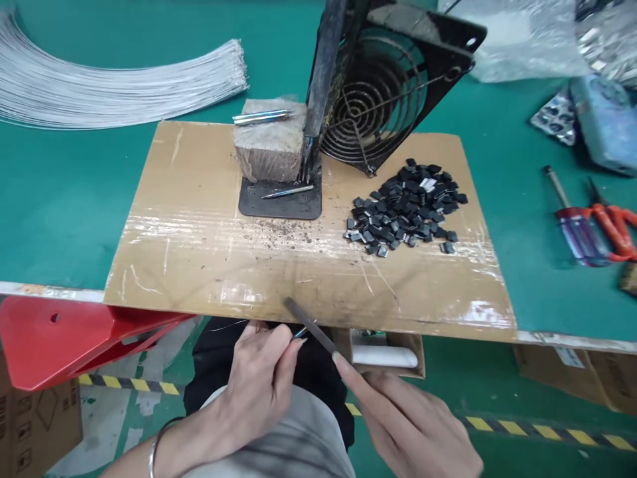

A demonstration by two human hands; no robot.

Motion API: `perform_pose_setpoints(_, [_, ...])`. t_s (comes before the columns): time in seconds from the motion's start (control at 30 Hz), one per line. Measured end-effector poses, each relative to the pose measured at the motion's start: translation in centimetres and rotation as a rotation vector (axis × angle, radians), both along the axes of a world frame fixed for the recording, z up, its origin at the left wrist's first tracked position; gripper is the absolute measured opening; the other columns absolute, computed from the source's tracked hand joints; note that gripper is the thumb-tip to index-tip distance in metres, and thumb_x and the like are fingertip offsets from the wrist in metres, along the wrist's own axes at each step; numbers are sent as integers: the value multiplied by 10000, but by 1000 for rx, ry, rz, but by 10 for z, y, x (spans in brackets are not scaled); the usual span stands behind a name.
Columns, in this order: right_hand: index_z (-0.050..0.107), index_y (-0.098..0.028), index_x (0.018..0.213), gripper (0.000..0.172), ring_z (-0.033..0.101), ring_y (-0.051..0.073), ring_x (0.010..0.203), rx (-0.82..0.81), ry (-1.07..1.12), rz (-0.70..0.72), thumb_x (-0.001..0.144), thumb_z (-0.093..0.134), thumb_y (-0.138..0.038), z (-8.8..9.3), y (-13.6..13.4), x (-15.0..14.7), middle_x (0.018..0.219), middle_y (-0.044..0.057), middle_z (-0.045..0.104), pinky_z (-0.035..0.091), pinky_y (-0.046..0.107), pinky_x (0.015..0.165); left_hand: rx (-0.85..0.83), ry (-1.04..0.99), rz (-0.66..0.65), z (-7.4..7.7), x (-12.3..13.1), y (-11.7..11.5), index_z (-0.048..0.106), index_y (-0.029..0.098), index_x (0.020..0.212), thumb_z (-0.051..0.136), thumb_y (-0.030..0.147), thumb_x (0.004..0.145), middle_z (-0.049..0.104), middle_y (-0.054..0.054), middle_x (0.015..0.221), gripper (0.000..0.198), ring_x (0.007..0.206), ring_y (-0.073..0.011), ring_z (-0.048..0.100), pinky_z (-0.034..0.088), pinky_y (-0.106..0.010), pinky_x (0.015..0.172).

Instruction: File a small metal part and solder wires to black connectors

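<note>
My left hand (263,372) is closed around a slim shiny metal rod that looks like a soldering iron tip (300,332); its end sticks out past my thumb. My right hand (403,418) grips a flat metal file (313,325), index finger laid along it. The file slants across the protruding end of the tip, at the near edge of the cardboard sheet (199,265); whether they touch I cannot tell. Similar metal tips (263,117) lie on a worn, wrapped block (271,153), and another pointed tip (287,192) rests on the black base plate (279,207).
A black fan with a wire guard (355,113) stands behind the base plate. Small black connectors (403,206) are heaped at right. White wires (124,96) lie far left. A screwdriver (580,232) and orange-handled pliers (614,229) lie right. Below the table edge is a red stool (64,338).
</note>
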State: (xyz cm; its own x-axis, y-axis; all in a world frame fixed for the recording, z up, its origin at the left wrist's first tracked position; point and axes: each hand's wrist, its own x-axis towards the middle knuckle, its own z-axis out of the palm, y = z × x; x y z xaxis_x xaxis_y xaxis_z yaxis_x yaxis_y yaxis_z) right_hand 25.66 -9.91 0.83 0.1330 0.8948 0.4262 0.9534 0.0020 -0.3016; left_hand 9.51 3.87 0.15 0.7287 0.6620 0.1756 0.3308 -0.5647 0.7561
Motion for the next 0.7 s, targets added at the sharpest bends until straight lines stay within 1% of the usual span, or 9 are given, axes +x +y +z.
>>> perform_pose_setpoints(0.07, [757,-181,1227,336,625,85,547,-34,-9,30,1014,535,-48,2,-3,1,701,-22,672,493,226,617,-11,-6,-5,1,0,0,287,246,790,446,14,970,356,56,647,335,611,-162,333,328,-292,634])
perform_pose_setpoints(0.13, [762,-182,1197,369,631,81,553,-20,-48,52,987,524,7,3,2,2,707,-31,678,487,224,622,-28,-6,-3,1,-1,0,304,245,797,443,20,978,361,56,657,321,614,-158,345,334,-288,638])
perform_pose_setpoints(0.23, [759,-199,1165,423,630,69,564,29,-46,29,987,468,51,2,11,2,693,-51,676,467,214,621,-78,16,2,2,-2,0,300,242,788,436,39,998,372,54,669,322,628,-153,369,332,-284,637])
perform_pose_setpoints(0.3, [759,-203,1170,402,626,72,564,13,-13,24,1013,465,22,1,7,1,694,-48,676,471,214,629,-122,30,2,2,-2,0,296,240,782,430,55,1013,372,55,668,325,630,-150,371,330,-282,634])
perform_pose_setpoints(0.4, [739,-194,1267,368,632,95,582,-20,47,10,1030,511,-31,-2,-6,1,719,-24,676,494,223,656,-176,32,-10,1,-3,-1,303,239,779,420,74,1031,372,58,659,323,624,-150,360,326,-282,629])
perform_pose_setpoints(0.5, [674,-198,1398,470,637,101,585,-32,-30,43,998,529,2,-4,-2,3,724,-29,685,492,224,656,-211,25,-10,0,-4,-2,321,238,774,422,94,1040,382,57,654,319,626,-151,362,327,-281,628])
perform_pose_setpoints(0.53, [683,-209,1385,483,627,91,571,1,-48,29,994,511,16,-4,3,4,706,-40,679,485,217,652,-224,29,-3,0,-4,-2,331,237,769,421,102,1044,385,56,653,319,630,-150,369,329,-281,629])
perform_pose_setpoints(0.6, [727,-220,1299,455,620,74,568,47,-48,22,1002,481,22,-5,12,3,696,-52,678,481,199,671,-253,44,14,1,-4,-1,346,234,754,417,118,1053,389,53,652,329,635,-149,383,332,-280,630])
perform_pose_setpoints(0.7, [767,-211,1183,417,633,79,586,36,-17,20,1018,456,12,-5,9,1,701,-42,683,498,205,712,-299,54,23,1,-5,-1,354,230,739,411,137,1065,398,51,657,344,640,-143,393,334,-277,634])
